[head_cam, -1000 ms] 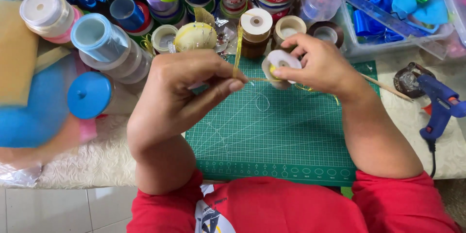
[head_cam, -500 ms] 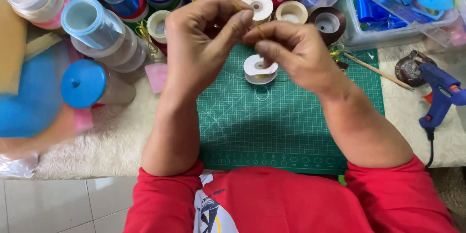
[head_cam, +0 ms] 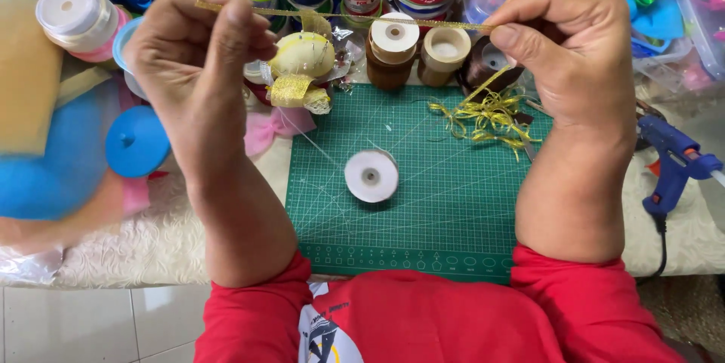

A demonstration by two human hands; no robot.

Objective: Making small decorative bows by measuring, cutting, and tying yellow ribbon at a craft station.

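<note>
Person: wearing a red shirt (head_cam: pixel 423 325) with short sleeves ending just above the elbows; a white and yellow printed graphic is showing on the chest. Forearms, left hand (head_cam: pixel 198 49) and right hand (head_cam: pixel 570 49) bare.

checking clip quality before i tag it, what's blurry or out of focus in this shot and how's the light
Head view: the blue and orange shapes at the left edge are a soft out-of-focus smear; the left hand, right hand, gold ribbon and white spool on the green mat are sharp. Light is even and soft, with faint shadows under the forearms and no strong glare.
</note>
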